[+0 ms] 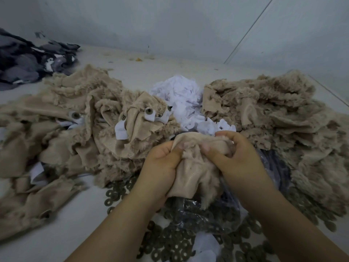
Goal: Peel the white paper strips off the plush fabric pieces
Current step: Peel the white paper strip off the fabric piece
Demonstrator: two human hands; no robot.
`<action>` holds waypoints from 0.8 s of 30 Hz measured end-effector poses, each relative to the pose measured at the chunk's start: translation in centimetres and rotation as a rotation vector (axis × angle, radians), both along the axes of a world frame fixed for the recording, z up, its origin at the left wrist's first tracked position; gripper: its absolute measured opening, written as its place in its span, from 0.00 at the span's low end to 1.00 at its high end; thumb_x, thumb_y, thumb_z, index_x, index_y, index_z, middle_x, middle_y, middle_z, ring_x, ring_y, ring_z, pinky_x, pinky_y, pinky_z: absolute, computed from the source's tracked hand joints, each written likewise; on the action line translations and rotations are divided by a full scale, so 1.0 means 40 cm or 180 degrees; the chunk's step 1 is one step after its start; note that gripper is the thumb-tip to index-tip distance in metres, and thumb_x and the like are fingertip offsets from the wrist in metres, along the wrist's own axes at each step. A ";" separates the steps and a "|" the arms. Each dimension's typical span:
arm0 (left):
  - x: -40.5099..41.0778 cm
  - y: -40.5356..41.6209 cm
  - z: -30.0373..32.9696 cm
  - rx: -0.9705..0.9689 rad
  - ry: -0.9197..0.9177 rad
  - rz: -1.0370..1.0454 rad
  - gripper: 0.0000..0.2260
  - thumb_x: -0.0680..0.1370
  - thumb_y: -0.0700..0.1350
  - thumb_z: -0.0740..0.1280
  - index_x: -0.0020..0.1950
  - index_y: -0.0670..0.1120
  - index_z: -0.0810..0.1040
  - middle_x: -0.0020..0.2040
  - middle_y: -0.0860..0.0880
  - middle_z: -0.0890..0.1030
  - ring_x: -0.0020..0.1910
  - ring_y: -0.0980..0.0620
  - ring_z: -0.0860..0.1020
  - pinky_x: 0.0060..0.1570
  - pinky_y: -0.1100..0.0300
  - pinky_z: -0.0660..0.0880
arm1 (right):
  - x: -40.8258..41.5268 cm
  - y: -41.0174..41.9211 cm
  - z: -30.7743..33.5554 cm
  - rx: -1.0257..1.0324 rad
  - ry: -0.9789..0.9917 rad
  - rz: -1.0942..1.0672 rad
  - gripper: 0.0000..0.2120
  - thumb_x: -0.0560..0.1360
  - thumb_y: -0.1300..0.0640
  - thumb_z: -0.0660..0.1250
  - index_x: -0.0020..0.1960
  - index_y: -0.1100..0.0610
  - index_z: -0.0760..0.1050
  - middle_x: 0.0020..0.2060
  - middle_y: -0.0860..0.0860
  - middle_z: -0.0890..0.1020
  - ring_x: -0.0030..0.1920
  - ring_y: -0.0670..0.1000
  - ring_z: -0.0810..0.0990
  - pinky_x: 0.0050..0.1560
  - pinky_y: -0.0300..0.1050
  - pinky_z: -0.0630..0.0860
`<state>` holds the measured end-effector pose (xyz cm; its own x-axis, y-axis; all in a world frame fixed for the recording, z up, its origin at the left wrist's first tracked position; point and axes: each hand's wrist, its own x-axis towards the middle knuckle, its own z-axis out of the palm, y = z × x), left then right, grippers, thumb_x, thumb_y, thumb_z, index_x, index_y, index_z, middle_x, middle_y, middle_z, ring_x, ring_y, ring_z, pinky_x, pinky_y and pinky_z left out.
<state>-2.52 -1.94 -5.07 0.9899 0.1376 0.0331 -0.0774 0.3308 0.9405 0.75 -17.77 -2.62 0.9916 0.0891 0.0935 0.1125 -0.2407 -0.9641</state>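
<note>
Both hands hold one beige plush fabric piece [194, 167] low in the middle of the view. My left hand [160, 167] grips its left side, thumb pressed on the cloth. My right hand [239, 159] pinches its upper right part with curled fingers. No white strip shows on this piece. A heap of peeled white paper strips [181, 99] lies just behind the hands. To the left lies a pile of plush pieces [75, 120] with white strips [120, 130] and round eyes still on them. Another plush pile [273, 114] lies to the right.
Many dark round washers [170, 241] and a clear plastic bag [200, 214] of them lie on the white table [79, 220] under my forearms. A heap of dark grey and black fabric [30, 59] sits at the far left. A pale wall rises behind.
</note>
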 end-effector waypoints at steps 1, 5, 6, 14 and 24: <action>0.002 -0.001 0.002 -0.0190 0.0035 0.0012 0.12 0.82 0.43 0.62 0.48 0.44 0.85 0.48 0.38 0.85 0.47 0.43 0.84 0.45 0.54 0.81 | 0.001 -0.001 0.002 0.0002 0.0109 -0.0039 0.16 0.70 0.46 0.76 0.54 0.43 0.74 0.51 0.44 0.81 0.46 0.42 0.83 0.44 0.41 0.82; 0.004 -0.003 0.010 -0.1104 0.0085 0.0091 0.13 0.83 0.41 0.59 0.56 0.42 0.83 0.56 0.38 0.83 0.55 0.41 0.82 0.49 0.53 0.81 | 0.002 0.000 0.017 -0.0224 0.0457 0.0136 0.12 0.73 0.45 0.72 0.50 0.52 0.80 0.43 0.50 0.86 0.41 0.50 0.85 0.47 0.52 0.83; 0.003 -0.001 0.012 -0.1361 0.0091 0.0034 0.13 0.83 0.40 0.58 0.59 0.42 0.82 0.57 0.38 0.83 0.56 0.41 0.82 0.48 0.52 0.81 | 0.000 0.002 0.018 -0.0222 0.0547 0.0275 0.15 0.74 0.44 0.71 0.42 0.56 0.80 0.36 0.52 0.84 0.36 0.52 0.83 0.44 0.51 0.82; -0.009 -0.017 0.016 -0.1499 -0.0149 -0.0256 0.14 0.79 0.40 0.63 0.64 0.41 0.78 0.59 0.36 0.81 0.58 0.39 0.81 0.52 0.50 0.80 | -0.019 0.016 0.028 -0.0513 0.0700 0.0350 0.39 0.67 0.25 0.57 0.35 0.64 0.71 0.32 0.63 0.75 0.34 0.59 0.77 0.42 0.47 0.75; -0.004 -0.021 0.013 -0.1246 -0.0309 0.0361 0.14 0.75 0.34 0.67 0.61 0.38 0.77 0.55 0.37 0.83 0.53 0.40 0.82 0.47 0.53 0.81 | -0.019 0.023 0.021 0.1371 0.1384 0.0991 0.28 0.64 0.44 0.73 0.54 0.66 0.81 0.41 0.58 0.87 0.41 0.54 0.87 0.38 0.47 0.83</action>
